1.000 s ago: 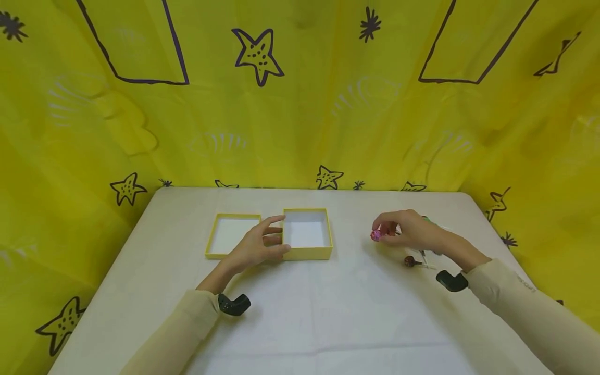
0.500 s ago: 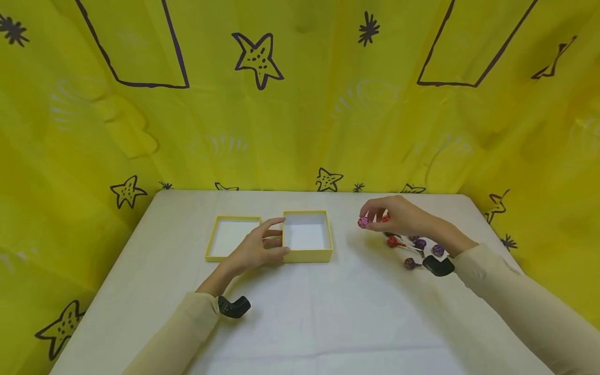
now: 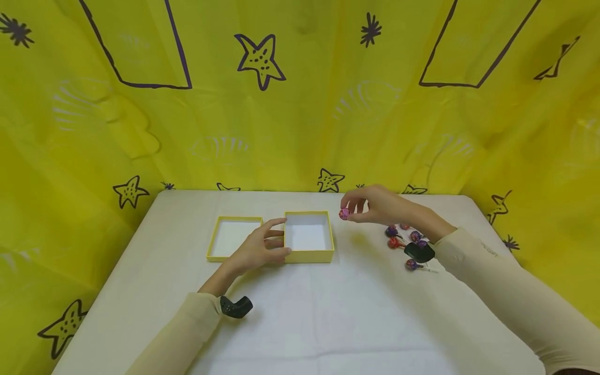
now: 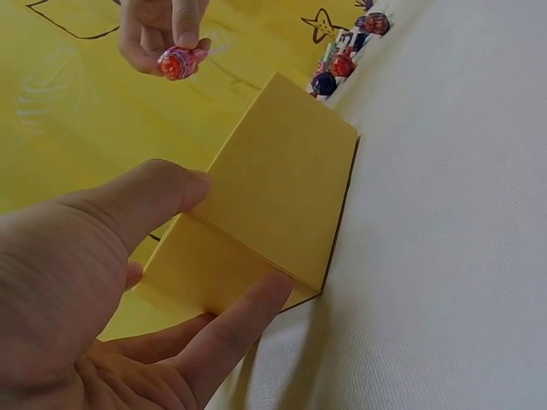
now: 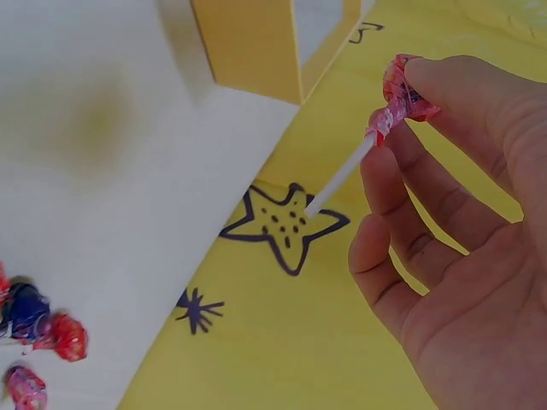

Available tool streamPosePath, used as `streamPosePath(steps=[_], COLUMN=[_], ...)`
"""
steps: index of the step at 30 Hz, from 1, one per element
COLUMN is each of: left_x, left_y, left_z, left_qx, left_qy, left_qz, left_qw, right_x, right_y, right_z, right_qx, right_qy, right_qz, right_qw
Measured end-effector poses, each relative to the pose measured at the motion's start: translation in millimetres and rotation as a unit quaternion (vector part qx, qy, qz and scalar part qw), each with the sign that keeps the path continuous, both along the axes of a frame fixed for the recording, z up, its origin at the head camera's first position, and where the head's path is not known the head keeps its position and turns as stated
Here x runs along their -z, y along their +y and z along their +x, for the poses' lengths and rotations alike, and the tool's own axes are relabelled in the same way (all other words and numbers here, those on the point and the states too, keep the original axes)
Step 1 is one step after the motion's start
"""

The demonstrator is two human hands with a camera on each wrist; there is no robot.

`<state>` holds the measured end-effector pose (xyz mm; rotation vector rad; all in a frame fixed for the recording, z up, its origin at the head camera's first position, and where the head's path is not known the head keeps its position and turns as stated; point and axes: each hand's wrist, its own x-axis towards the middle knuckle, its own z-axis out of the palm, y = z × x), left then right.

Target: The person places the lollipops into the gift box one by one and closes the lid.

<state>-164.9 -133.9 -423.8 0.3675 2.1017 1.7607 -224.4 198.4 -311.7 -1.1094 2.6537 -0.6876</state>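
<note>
My left hand holds the left side of an open yellow box with a white inside. In the left wrist view, its thumb and fingers touch the yellow walls near a corner. Raised above the table, to the right of the box, my right hand pinches a pink-wrapped lollipop. The right wrist view shows thumb and fingers on its wrapped head, with the white stick pointing away from the palm. Nothing lies on the visible part of the box floor.
A shallow yellow-rimmed lid lies left of the box, partly behind the left hand. Several wrapped lollipops are scattered on the right of the white table, partly under the right forearm. A yellow patterned curtain hangs behind.
My right hand has lifted the pink lollipop away from the others and carried it left and upward in view, towards the box. The left hand and box have stayed in place.
</note>
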Motion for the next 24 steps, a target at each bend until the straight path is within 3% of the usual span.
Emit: streamPosePath(steps=[10,24], left_x=[-1.7,-0.3], left_y=[2,2], left_z=[0.8,-1.4], left_qx=[-0.009,-0.014], left_qy=[-0.002,-0.01], left_qz=[-0.009,-0.017], left_qw=[0.9999,0.9997], right_x=[-0.4,24.3], right_y=[-35,-82], right_z=[-6.5,-17.7], right_qx=[-0.033,-0.063], right_qy=[-0.009,-0.065], right_qz=[-0.002,-0.011], right_qw=[0.999,0.996])
